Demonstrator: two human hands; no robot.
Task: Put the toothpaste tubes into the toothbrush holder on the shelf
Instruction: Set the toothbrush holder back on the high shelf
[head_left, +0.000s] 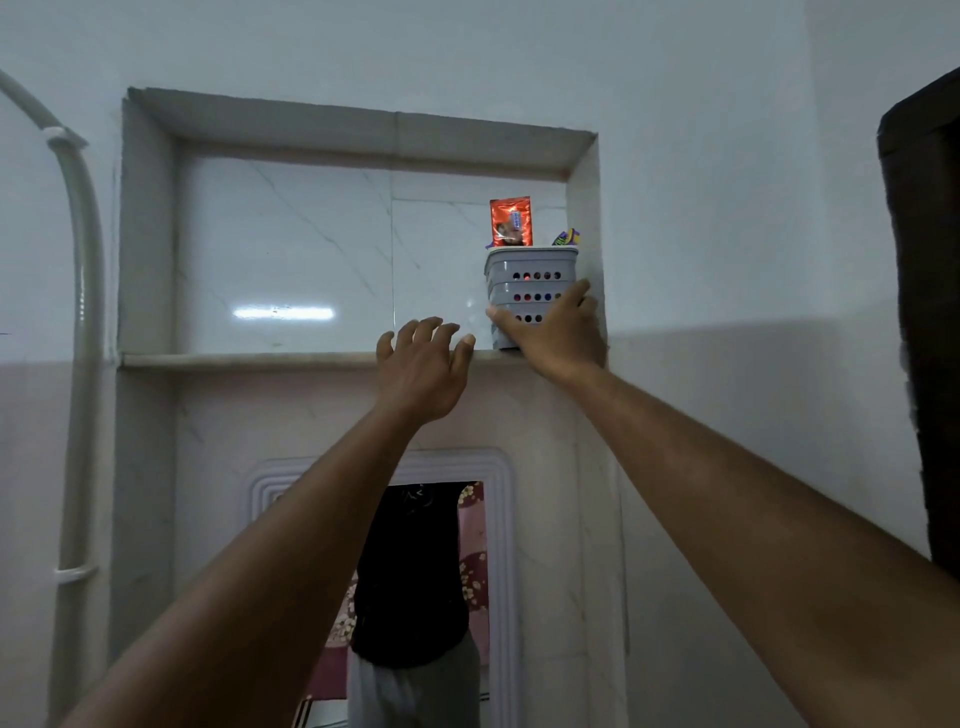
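A grey perforated toothbrush holder (524, 280) stands at the right end of the shelf (249, 359) in a wall niche. An orange-red toothpaste tube (510, 221) sticks up out of it, and a purple and yellow tube end (566, 238) shows at its right rim. My right hand (553, 332) grips the holder's lower front, thumb on the left side and fingers on the right. My left hand (423, 366) hovers at the shelf edge just left of the holder, fingers spread, holding nothing.
The niche's right wall (584, 208) sits close beside the holder. A white pipe (83, 312) runs down the left wall. Below the shelf hangs a white-framed mirror (415, 571) reflecting a person. A dark door edge (924, 312) is at far right.
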